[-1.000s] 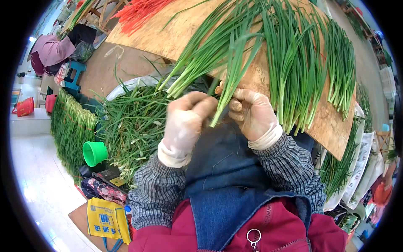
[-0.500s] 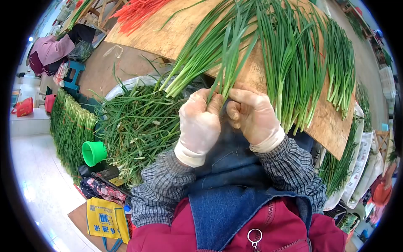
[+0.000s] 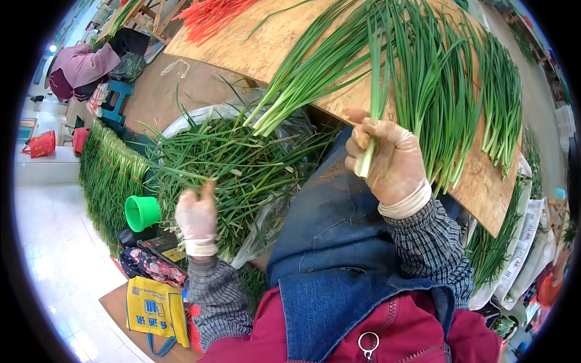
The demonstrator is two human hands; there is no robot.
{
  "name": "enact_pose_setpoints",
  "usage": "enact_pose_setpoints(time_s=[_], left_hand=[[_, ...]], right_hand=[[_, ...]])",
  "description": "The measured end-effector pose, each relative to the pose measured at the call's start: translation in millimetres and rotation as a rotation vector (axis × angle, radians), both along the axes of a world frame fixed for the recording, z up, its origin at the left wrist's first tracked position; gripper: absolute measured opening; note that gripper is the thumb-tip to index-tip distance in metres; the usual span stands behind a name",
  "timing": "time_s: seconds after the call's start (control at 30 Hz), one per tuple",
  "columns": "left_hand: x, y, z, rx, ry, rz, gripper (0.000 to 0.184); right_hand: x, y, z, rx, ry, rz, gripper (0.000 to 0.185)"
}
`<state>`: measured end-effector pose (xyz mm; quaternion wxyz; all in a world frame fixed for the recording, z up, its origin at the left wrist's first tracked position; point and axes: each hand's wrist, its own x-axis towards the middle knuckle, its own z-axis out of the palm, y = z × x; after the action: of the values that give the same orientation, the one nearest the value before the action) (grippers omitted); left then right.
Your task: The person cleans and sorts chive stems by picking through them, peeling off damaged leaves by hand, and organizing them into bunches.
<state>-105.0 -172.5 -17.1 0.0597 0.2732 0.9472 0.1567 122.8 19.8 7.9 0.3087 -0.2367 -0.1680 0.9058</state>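
Note:
My right hand (image 3: 390,158), in a thin whitish glove, grips a small bunch of garlic chives (image 3: 376,91) near the pale stem ends, leaves pointing away over the board. To the left, my gloved left hand (image 3: 198,222) hovers above a heap of loose chive leaves and scraps (image 3: 242,175) in a plastic bag. A thin chive leaf (image 3: 181,173) runs to its fingertips and seems pinched there; the hand is slightly blurred. Loose chives (image 3: 302,91) lie left of the right hand on the wooden board (image 3: 266,51), with larger bunches (image 3: 433,103) to the right.
Red strips (image 3: 212,18) lie at the board's far edge. On the left are tied chive bundles (image 3: 106,175), a green cup (image 3: 143,213), a yellow bag (image 3: 157,308) and a blue stool (image 3: 115,103). Another person (image 3: 85,69) is bent over at the far left.
My hands were together on the chives; now the left has moved away left and down over the scrap heap with a leaf. My right hand has stayed on the bunch, shifting slightly right.

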Motion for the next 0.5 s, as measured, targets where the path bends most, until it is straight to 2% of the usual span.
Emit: enact_pose_setpoints(time_s=[0.03,0.07,0.1,0.17,0.23,0.27,0.37,0.4,0.5], left_hand=[[6,4,-4,-0.210,0.135,-0.129,0.038],[20,14,-6,0.112,0.200,-0.240,0.041],[32,30,-6,0.309,0.279,-0.309,0.038],[48,63,10,0.367,0.373,-0.416,0.035],[43,82,4,0.330,0.172,-0.333,0.033],[37,89,-2,0.362,0.256,-0.364,0.031],[48,97,6,0.501,-0.143,-0.212,0.030],[47,96,0,0.521,-0.151,-0.248,0.027],[43,91,-13,0.658,-0.338,-0.145,0.027]], right_hand=[[0,0,-3,-0.012,0.004,0.038,0.027],[1,0,-7,-0.023,0.006,0.079,0.028],[1,-1,-9,-0.034,0.005,0.122,0.029],[-2,-6,0,-0.048,-0.102,0.099,0.027],[-2,-7,4,-0.047,-0.116,0.093,0.027],[-3,-6,0,-0.063,-0.075,0.093,0.025],[-11,-6,-7,-0.029,-0.152,0.092,0.022],[-19,-7,-10,0.020,-0.237,0.098,0.028],[-48,-11,-15,0.005,-0.437,0.012,0.023]])
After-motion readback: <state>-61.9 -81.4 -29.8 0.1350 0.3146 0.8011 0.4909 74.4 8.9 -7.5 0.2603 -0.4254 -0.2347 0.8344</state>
